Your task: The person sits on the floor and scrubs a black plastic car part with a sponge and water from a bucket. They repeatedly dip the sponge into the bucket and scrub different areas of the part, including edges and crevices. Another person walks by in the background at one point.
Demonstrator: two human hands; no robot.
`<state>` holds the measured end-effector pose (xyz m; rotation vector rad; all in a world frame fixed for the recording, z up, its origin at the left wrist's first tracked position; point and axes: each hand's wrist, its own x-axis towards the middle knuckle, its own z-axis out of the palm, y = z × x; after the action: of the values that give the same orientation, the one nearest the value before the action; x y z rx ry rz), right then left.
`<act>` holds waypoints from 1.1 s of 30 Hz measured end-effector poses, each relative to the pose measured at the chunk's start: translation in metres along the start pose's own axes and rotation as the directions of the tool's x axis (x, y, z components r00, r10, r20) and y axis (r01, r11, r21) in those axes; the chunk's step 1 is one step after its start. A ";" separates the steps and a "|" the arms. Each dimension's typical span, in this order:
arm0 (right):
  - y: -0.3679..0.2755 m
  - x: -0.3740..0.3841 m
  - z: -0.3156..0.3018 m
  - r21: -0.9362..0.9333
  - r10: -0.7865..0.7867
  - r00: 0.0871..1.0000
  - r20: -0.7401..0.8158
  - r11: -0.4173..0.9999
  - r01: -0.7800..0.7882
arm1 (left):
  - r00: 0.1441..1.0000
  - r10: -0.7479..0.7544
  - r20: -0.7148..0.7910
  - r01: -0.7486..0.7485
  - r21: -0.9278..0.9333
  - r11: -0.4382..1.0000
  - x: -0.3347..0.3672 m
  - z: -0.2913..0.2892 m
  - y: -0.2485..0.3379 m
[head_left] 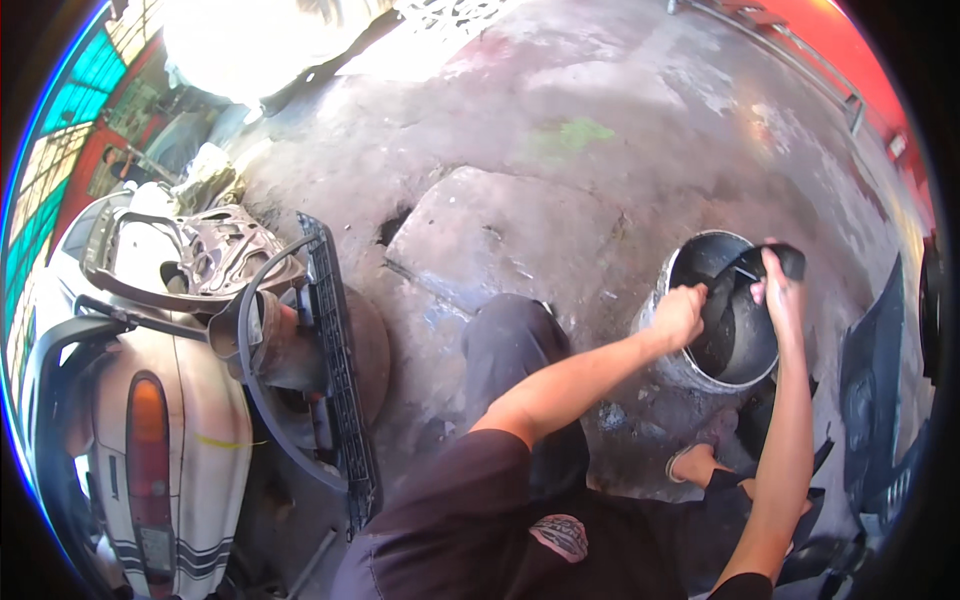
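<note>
A grey metal bucket (734, 384) with a pale rim stands on the floor to my right. Across its mouth lies a black curved piece (789, 261), plastic by its look. My right hand (779, 290) grips this piece near its upper end, over the bucket's right side. At the bucket's left rim my left hand (680, 317) is closed in a fist close against dark material inside. What the left fingers hold, if anything, is hidden. The inside of the bucket is dark, with a grey patch in its lower part.
To my left are a cream vehicle body panel (195, 430) with a red and orange tail light, a long black grille-like strip (335, 370) and a stack of car parts. A dark bumper-like panel (872, 380) leans at the far right. The concrete floor (560, 220) is cracked and stained.
</note>
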<state>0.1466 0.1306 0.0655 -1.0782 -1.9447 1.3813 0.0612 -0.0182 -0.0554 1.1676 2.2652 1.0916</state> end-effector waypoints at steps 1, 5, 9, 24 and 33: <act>0.006 0.017 -0.006 -0.080 -0.057 0.998 0.021 0.995 0.059 | 0.992 0.020 -0.127 -0.029 -0.071 0.997 0.000 0.002 0.006; 0.009 0.033 -0.025 -0.258 0.007 1.000 0.012 0.966 -0.004 | 0.947 0.197 -0.254 -0.215 -0.045 0.976 0.011 -0.004 0.012; 0.040 -0.003 -0.053 0.268 0.064 0.978 -0.197 0.963 -0.009 | 0.977 0.143 -0.161 -0.175 -0.210 0.962 0.009 -0.019 0.030; 0.066 0.110 -0.179 0.353 0.211 0.974 0.084 0.908 -0.227 | 0.979 0.120 -0.164 -0.172 -0.352 0.920 0.002 -0.040 0.025; 0.093 0.151 -0.232 0.451 0.141 0.977 -0.160 0.891 -0.054 | 0.978 -0.123 0.166 0.206 -0.763 0.613 0.027 -0.019 0.006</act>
<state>0.2721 0.3938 0.0539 -1.0460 -1.3608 1.6120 0.0367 -0.0033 -0.0374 0.5954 1.4628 1.6461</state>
